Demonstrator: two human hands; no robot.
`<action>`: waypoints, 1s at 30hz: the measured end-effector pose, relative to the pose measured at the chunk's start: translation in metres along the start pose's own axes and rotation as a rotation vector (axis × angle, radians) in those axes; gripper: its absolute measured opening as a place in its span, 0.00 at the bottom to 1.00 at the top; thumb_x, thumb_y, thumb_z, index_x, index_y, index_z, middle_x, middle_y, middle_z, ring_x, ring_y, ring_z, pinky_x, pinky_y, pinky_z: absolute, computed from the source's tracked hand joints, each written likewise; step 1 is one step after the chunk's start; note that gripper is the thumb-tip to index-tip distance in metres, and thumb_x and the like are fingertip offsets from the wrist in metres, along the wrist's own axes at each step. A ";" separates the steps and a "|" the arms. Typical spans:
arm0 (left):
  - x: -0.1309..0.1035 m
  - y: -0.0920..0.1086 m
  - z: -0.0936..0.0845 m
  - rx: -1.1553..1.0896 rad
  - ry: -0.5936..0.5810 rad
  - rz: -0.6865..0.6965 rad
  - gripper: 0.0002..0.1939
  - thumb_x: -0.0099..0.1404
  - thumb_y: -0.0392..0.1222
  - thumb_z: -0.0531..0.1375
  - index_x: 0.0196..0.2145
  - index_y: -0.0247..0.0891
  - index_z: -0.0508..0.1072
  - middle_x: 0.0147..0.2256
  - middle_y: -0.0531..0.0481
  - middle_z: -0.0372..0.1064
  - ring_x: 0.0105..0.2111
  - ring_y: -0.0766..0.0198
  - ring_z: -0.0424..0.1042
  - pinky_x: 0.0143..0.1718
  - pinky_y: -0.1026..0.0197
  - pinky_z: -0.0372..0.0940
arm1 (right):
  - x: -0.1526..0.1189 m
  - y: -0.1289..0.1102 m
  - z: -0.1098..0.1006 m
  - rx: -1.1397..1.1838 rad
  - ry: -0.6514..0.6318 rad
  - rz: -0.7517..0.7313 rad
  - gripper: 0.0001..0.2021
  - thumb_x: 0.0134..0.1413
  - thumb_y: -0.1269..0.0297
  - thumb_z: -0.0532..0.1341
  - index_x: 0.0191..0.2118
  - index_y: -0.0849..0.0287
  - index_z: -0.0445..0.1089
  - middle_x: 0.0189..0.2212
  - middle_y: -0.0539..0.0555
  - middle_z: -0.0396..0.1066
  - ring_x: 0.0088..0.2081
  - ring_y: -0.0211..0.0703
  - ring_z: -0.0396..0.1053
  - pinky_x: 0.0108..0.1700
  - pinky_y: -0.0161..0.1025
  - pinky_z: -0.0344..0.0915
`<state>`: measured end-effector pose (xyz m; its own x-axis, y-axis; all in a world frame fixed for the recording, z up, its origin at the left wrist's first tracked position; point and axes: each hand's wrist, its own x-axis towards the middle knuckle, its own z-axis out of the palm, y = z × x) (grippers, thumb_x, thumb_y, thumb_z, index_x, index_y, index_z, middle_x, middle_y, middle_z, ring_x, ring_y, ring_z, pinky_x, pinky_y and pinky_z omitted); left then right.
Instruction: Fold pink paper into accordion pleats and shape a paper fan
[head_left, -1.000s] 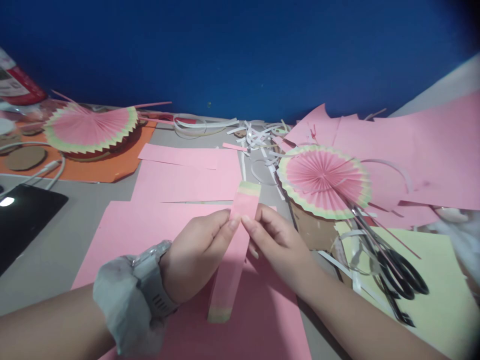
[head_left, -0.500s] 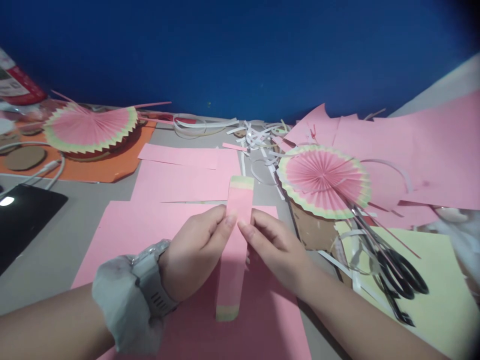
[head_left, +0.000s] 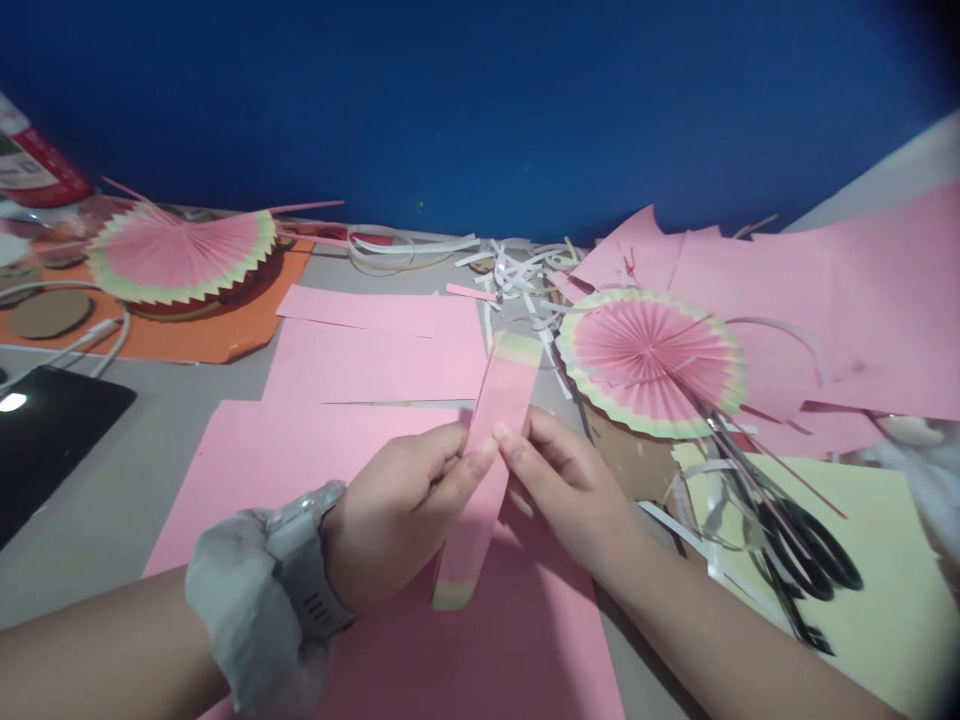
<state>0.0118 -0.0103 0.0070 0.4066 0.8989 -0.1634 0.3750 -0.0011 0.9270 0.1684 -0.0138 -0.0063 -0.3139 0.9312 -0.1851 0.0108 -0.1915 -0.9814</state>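
Between my hands is a folded pink paper strip point(head_left: 510, 400) with pale green ends, tilted so its far end leans right. My left hand point(head_left: 409, 505) is closed on its left edge, thumb pressed on the face near the middle. From the right, my right hand point(head_left: 566, 485) pinches the same part, its thumb meeting the left one; the fingers behind the strip are mostly hidden. Below lies a large pink paper sheet point(head_left: 247, 470). A grey watch and a grey scrunchie point(head_left: 244, 600) sit on my left wrist.
Right of my hands are a round pleated paper fan point(head_left: 649, 350), black-handled scissors point(head_left: 806, 550) and a pale yellow-green sheet point(head_left: 885, 540). At the left, another pleated fan point(head_left: 184, 250) rests over orange paper point(head_left: 255, 325) near a black device point(head_left: 64, 430). White paper scraps point(head_left: 517, 270) lie behind.
The strip has tilted, its far end swinging right and slightly away while its near end has risen a little. Both hands still grip it, and the thumbs have shifted slightly right.
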 end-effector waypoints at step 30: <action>0.002 -0.003 -0.003 -0.066 0.025 0.032 0.17 0.69 0.45 0.45 0.28 0.38 0.65 0.28 0.56 0.65 0.30 0.69 0.64 0.33 0.69 0.59 | -0.001 -0.002 0.002 -0.101 -0.096 0.040 0.14 0.59 0.56 0.54 0.26 0.58 0.56 0.14 0.41 0.55 0.16 0.27 0.53 0.18 0.27 0.51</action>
<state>0.0095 -0.0070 0.0045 0.3967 0.9094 -0.1253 0.3058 -0.0021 0.9521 0.1666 -0.0145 -0.0039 -0.4003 0.8887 -0.2235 0.1188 -0.1915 -0.9743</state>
